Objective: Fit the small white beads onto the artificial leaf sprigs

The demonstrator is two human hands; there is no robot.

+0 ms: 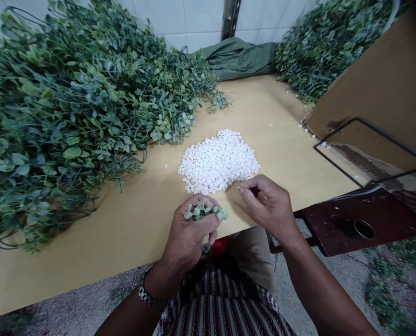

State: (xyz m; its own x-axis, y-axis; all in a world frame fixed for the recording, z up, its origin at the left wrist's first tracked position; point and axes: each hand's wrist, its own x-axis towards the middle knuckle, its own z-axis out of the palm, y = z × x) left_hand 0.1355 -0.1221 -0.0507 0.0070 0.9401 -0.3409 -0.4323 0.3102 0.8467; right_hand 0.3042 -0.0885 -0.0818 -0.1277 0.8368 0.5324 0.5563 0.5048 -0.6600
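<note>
The small pieces (217,163) heaped at the centre are white, on a plain tan tabletop (138,228). At 6 o'clock, the sprig (199,210) is pale greyish green. The leaf heap (99,88) at 10 o'clock mixes deep green, blue-green and yellow-green; the leaf pile (323,51) at 2 runs darker. Past 12, the cloth (239,58) is solid dark green against pale grey-white wall tiles (203,16) ruled with thin lines. The cardboard (379,88) between 2 and 3 is brown, the wire frame (394,141) at 3 black, the board (386,219) nearer 4 maroon. At 6, the shirt (225,312) is striped in maroon and white; the watch (146,294) at 7 is silver, the floor (292,284) at 5 speckled grey.
</note>
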